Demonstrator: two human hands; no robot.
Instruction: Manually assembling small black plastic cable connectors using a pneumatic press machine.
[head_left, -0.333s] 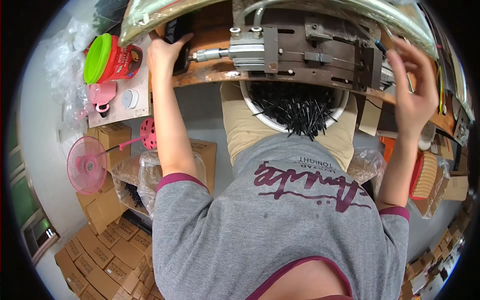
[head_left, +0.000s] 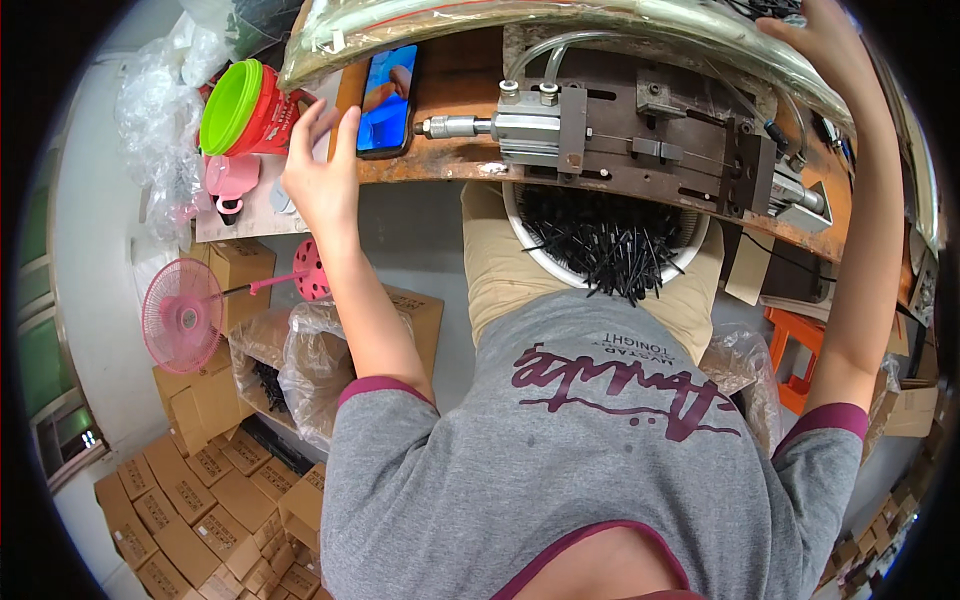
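Note:
My left hand (head_left: 325,180) is open, its fingers apart and nothing between them. It hovers at the left end of the wooden bench, just left of a phone (head_left: 385,128) with a lit blue screen. At the far upper right, my right hand (head_left: 835,55) stretches over the plastic-covered edge beside a heap of dark parts (head_left: 765,8). Its thumb stands out to the left; the other fingertips are cut off by the picture's edge. Between my hands sits a metal fixture with a pneumatic cylinder (head_left: 530,130). A white basket (head_left: 516,215) of thin black pieces (head_left: 610,240) rests at my lap.
A clear plastic-wrapped roll (head_left: 600,22) runs along the back of the bench. On the left stand a red bucket with a green rim (head_left: 265,110), a pink cup (head_left: 233,175) and a pink fan (head_left: 185,315). Cardboard boxes (head_left: 180,490) cover the lower left; an orange stool (head_left: 795,350) is right.
My left hand has come away from the phone, whose lit screen now shows. My right hand has moved up and away to the far right. The whole view has shifted slightly.

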